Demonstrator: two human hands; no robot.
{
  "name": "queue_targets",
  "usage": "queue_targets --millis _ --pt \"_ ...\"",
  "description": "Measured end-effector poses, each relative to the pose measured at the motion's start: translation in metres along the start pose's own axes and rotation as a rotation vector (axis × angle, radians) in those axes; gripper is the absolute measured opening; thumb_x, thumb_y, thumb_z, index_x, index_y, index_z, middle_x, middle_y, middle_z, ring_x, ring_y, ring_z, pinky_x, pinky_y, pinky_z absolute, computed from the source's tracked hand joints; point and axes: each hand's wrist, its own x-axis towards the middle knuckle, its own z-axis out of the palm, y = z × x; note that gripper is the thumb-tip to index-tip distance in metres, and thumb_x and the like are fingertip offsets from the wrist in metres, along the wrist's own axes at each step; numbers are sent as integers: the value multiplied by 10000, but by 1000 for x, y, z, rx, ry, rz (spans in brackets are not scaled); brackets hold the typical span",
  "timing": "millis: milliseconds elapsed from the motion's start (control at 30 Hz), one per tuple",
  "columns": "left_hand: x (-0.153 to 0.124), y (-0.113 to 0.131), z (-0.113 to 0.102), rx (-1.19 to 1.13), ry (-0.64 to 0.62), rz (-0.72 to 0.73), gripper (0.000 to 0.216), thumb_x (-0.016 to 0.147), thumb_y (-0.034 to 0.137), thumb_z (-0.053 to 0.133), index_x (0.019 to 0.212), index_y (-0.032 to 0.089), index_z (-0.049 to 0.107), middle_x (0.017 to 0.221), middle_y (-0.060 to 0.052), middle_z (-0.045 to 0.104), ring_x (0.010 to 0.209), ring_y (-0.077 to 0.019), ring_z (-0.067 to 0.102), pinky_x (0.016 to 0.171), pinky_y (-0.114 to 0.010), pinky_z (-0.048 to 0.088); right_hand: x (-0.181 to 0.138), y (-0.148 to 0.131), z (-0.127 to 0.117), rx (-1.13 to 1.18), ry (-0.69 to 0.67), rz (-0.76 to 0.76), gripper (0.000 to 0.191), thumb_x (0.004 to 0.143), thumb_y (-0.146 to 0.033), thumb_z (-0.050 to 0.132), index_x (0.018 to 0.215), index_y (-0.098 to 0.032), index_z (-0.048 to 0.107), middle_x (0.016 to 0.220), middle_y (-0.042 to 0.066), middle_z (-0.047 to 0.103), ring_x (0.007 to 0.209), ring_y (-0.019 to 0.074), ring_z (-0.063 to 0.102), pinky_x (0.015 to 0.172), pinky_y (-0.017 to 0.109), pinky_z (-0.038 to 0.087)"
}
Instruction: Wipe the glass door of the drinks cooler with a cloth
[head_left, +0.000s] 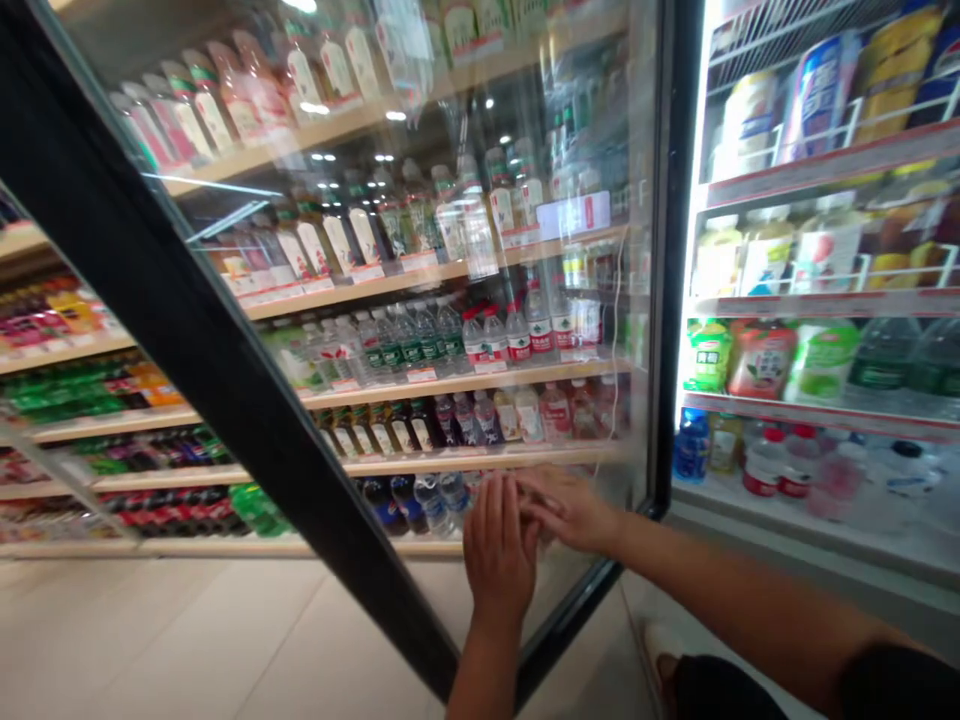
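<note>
A glass cooler door (465, 330) with a black frame (247, 370) stands swung open before me. My left hand (499, 545) is raised at the low part of the pane, fingers together and stretched upward, its back toward me. Close against its fingertips, my right hand (574, 510) reaches in from the right with bent fingers. Something thin and dark seems to lie between those fingers, though blur and the pane's reflections keep me from naming it. Whether either palm presses on the glass I cannot tell.
To the right is the lit cooler with shelves (817, 405) of bottled drinks. Through the pane show wooden shelves (450, 375) of bottles; more bottles (172, 510) line the left. Below are pale floor tiles (187, 630) and my shoe (660, 650) beside the door's lower corner.
</note>
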Motion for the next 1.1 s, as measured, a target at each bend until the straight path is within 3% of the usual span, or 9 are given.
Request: queue_targets --millis 167,300,367,533,600,733,800,967,1100 --pt "-35 -5 -1 113 -86 4 540 954 121 438 1486 195 377 1431 -85 529 1358 -203 464 1168 -390 251 28 52 -28 -388 348 380 604 1013 -338 313 1576 -225 126 1619 131 263 1520 268 187 1197 568 242" --pt "-71 -1 -7 179 -107 -37 549 953 84 439 1480 230 387 1365 -45 591 1260 -180 551 1136 -374 278 17 96 -7 -524 328 444 655 1008 -372 264 1579 -184 5 1638 163 175 1536 285 82 1192 605 200" --pt "-67 -8 -13 168 -96 -4 549 943 70 466 1468 220 409 1346 -41 609 1235 -172 562 1110 -340 320 -7 107 11 -546 336 407 656 1004 -350 253 1578 -196 -27 1647 156 134 1538 280 44 1191 619 183" --pt "-21 -40 -26 184 61 51 540 879 124 644 1393 225 517 1347 -61 614 1302 -208 507 1096 -343 380 -76 115 38 -524 300 397 652 1002 -294 268 1576 -207 -29 1660 150 56 1537 287 -8 1175 658 196" --pt "-22 -40 -22 155 38 74 479 898 107 603 1365 198 545 1342 -66 618 1330 -206 483 1111 -346 373 -89 113 41 -518 268 446 645 1010 -294 261 1575 -185 -30 1655 174 54 1536 295 -4 1169 658 216" --pt "-50 -17 -6 -10 -154 249 388 960 68 431 1292 177 601 1324 -16 634 1279 -139 529 1105 -273 376 -90 100 33 -448 205 561 636 1023 -336 263 1577 -183 -9 1654 176 71 1537 290 20 1172 632 239" --pt "-50 -11 0 -33 -180 231 406 966 79 422 1325 189 574 1341 -17 622 1288 -140 526 1117 -283 371 -89 87 26 -394 166 607 631 1022 -362 295 1580 -204 46 1649 158 131 1536 278 84 1180 608 249" --pt "-13 -11 16 -42 -111 166 549 956 142 502 1486 177 365 1401 -87 563 1360 -179 462 1159 -347 344 -101 50 24 -244 191 688 544 999 -326 342 1529 -208 309 1575 135 355 1466 241 332 1183 515 325" --pt "-29 7 32 -162 -154 302 469 972 124 437 1432 210 444 1247 -41 681 1145 -114 630 1018 -267 473 -109 24 33 -162 282 736 442 975 -308 367 1357 -194 558 1391 136 574 1316 246 521 1127 504 414"
